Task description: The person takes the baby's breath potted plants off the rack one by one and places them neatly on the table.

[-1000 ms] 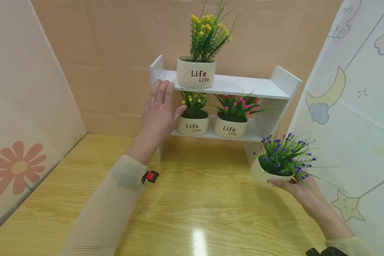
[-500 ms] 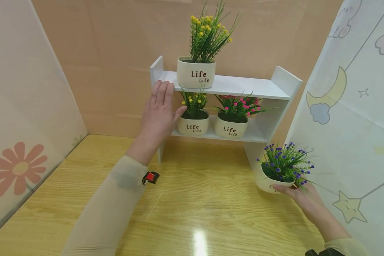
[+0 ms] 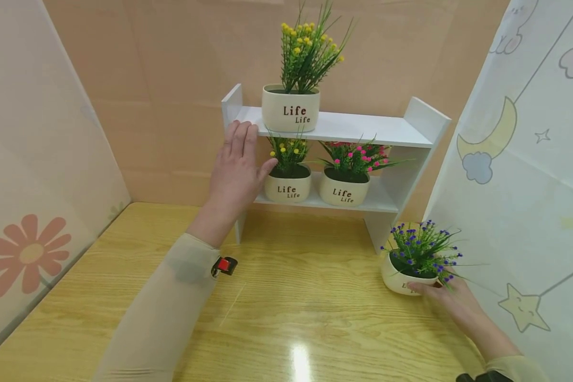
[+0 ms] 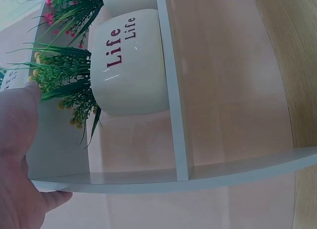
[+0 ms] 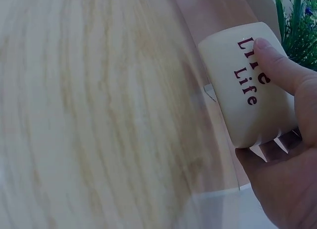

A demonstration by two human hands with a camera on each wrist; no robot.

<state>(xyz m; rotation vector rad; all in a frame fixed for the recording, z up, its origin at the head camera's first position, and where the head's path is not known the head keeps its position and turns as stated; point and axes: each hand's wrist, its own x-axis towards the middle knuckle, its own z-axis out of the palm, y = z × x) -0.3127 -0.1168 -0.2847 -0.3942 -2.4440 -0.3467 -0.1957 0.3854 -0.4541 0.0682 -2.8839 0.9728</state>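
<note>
my right hand (image 3: pixel 451 302) has hold of a cream, rounded pot (image 3: pixel 395 277) with dark red lettering and small violet-blue flowers (image 3: pixel 417 246), thumb across the front, fingers round its right end; i judge this wall grip spares the blooms. the pot is low at the wood-grain table (image 3: pixel 291 297), near the right leg of the white two-tier shelf (image 3: pixel 358 127); whether its base touches, i can't tell. my left hand (image 3: pixel 236 175) lies with fingers outstretched at the shelf's left end, thumb spread, holding no pot, probably steadying the frame. a cream pot with tall yellow flowers (image 3: pixel 291 111) stands on top; below, a cream pot with short yellow flowers (image 3: pixel 286 185) sits beside a cream pot with pink flowers (image 3: pixel 346 185), lettering outward, presumably for show.
</note>
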